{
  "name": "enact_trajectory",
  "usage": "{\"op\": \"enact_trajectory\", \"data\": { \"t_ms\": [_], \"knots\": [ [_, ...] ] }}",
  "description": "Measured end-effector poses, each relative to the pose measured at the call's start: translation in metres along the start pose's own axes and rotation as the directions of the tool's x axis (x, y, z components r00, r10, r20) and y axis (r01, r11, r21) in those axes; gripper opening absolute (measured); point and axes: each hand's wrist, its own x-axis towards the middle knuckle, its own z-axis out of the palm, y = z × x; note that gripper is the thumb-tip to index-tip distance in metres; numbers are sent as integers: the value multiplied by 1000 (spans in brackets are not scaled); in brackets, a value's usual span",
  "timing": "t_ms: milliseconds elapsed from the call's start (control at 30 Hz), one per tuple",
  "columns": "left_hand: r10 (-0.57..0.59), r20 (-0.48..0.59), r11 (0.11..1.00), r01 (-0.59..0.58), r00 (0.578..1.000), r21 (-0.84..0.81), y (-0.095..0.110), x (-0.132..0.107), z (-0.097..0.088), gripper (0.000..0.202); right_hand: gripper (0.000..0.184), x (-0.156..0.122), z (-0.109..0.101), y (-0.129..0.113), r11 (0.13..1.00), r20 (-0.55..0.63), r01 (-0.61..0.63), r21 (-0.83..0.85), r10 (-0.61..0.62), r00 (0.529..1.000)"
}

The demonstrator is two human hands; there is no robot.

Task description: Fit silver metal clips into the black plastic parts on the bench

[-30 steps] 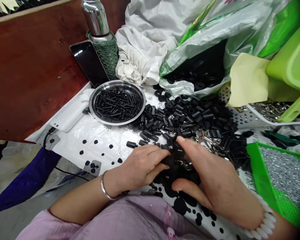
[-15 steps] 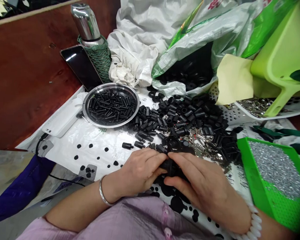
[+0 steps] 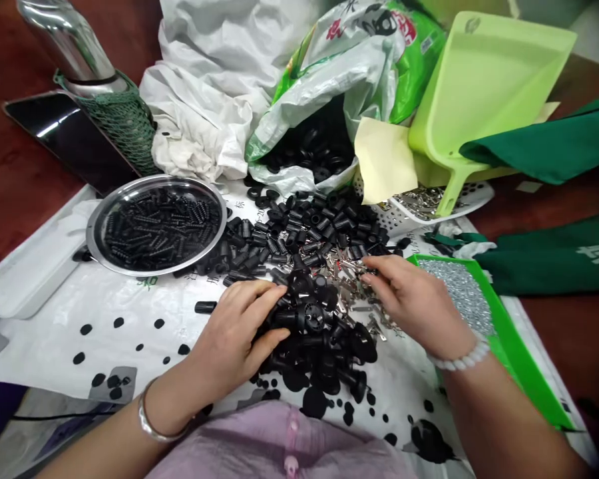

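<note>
My left hand [image 3: 247, 322] is curled round a black cylindrical part with a slotted round face [image 3: 313, 317], thumb below and fingers above. The face points right; the grip is partly hidden among dark pieces. Just in front of me lies a heap of black stemmed parts with flared ends [image 3: 324, 366]. My right hand [image 3: 412, 299] reaches over small flat metal pieces [image 3: 347, 279], its thumb and forefinger slightly apart, with nothing visible between them. Behind both hands spreads a pile of short black sleeves [image 3: 299, 226].
A round steel dish [image 3: 219, 233] holds black ribbed pieces. At right stands a green tray [image 3: 519, 366] of tiny silvery parts. Farther back are a white perforated basket [image 3: 397, 216], a lime dustpan [image 3: 479, 86], an opened plastic bag [image 3: 329, 73], a phone [image 3: 64, 133] and a steel flask [image 3: 70, 40].
My hands have parted from close together over the black parts. The right hand has moved to the metal pieces, while the left stays at the heap. The view has shifted rightward.
</note>
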Motion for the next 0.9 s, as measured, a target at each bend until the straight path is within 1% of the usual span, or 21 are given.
{"op": "enact_trajectory", "data": {
  "t_ms": [67,167,233,333,433,500,633,733,767,800,833,867,900],
  "knots": [
    [-11,-8,1000,11,1000,-5,-2,-2,0,40,21,0,9,6,997,111,-34,-68,41,993],
    [-16,-20,1000,16,1000,2,-5,-3,0,36,14,1,20,5,996,214,-15,-83,33,976],
    [-13,-22,1000,13,1000,14,-8,-3,0,33,10,1,25,3,996,256,-9,-89,32,966],
    [-19,-11,999,20,1000,47,-12,-4,-1,30,11,1,27,3,997,269,-5,-75,25,963],
    [-31,-12,997,32,999,76,-16,-4,-3,25,16,0,26,6,999,245,1,-35,7,970],
    [-40,-28,996,43,999,80,-19,-5,-6,24,19,-2,24,8,1000,204,-9,-4,9,979],
    [-44,-66,997,48,997,57,-21,-6,-11,23,19,-4,17,13,993,62,-57,99,51,997],
    [-28,-103,999,30,994,23,-19,-6,-13,22,18,-7,9,14,972,-52,-78,223,92,994],
    [-25,-111,1000,27,993,11,-16,-5,-13,22,17,-9,6,12,957,-78,-84,279,110,991],
    [-22,-118,1000,22,993,-5,-14,-3,-13,21,16,-10,3,9,924,-83,-100,369,139,987],
    [-21,-122,1000,19,992,-23,-11,-2,-13,21,16,-11,1,5,863,-68,-119,492,174,982],
    [-19,-124,999,13,992,-46,-8,1,-12,20,14,-13,-1,0,754,-28,-141,642,206,978],
    [-12,-123,997,4,992,-72,-4,3,-11,20,13,-14,-2,-6,599,32,-163,784,223,974]
  ]
}}
